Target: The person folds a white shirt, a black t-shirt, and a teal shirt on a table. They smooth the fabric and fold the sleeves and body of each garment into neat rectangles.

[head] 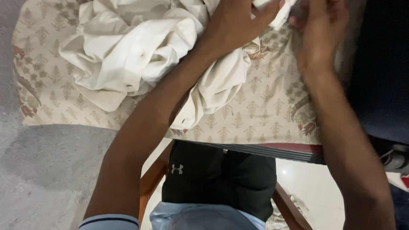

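A crumpled white cloth (128,47) lies heaped on a table covered with a cream patterned tablecloth (264,115). My left hand (238,21) reaches across the heap and grips a fold of the white cloth near the top edge of the view. My right hand (319,30) is up beside it, fingers closed on the same fold, partly cut off by the frame and blurred. Both forearms stretch out from the bottom of the view over the table's near edge.
The table's dark red edge (289,151) runs below the tablecloth. A dark blue fabric surface (383,76) lies at the right. Wooden chair arms (153,179) flank my black shorts. Grey floor (47,170) spreads at the left, pale tile under the table.
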